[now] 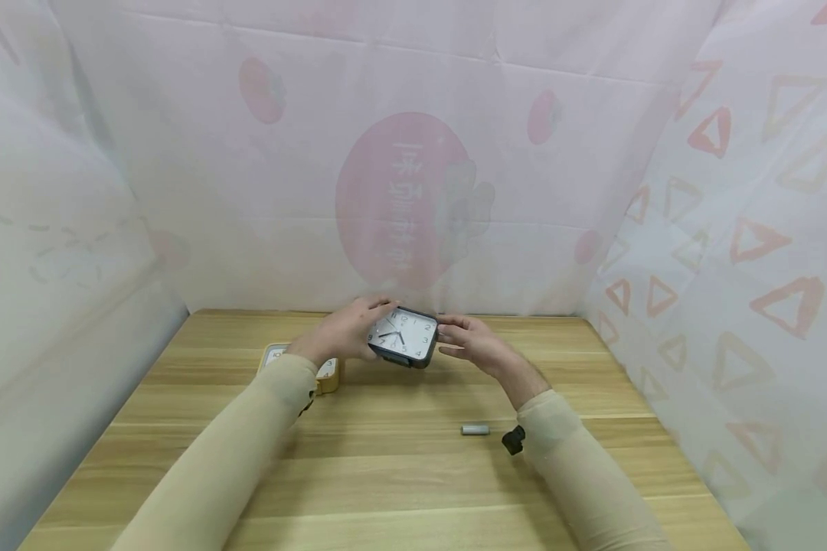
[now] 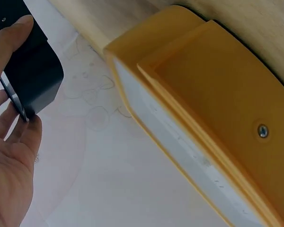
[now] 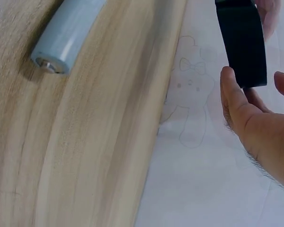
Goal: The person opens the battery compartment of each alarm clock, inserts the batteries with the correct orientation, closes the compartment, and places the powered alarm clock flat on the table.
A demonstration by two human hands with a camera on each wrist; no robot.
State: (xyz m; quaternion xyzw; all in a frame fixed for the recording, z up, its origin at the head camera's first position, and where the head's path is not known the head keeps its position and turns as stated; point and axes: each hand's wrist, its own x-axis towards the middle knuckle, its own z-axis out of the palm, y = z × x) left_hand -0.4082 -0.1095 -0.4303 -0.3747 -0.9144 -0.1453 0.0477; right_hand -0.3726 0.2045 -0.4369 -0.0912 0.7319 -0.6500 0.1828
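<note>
Head: left hand [image 1: 344, 330] grips black clock [image 1: 413, 337] above table [image 1: 386, 490]; right hand [image 1: 478, 344] at its opposite side, fingers extended. Battery [image 1: 475, 430] on table. Left wrist: thumb on black clock; yellow clock [image 2: 217, 94] nearer camera. Right wrist: fingertips touch black clock's end, thumb apart.

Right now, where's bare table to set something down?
Free tabletop: front middle, between left sleeve and right sleeve, nearer than the battery; right side, right sleeve to right curtain; left side, yellow clock to left curtain. Crowded: back centre, where left hand grips the black clock, right hand touches it, yellow clock close by.
</note>
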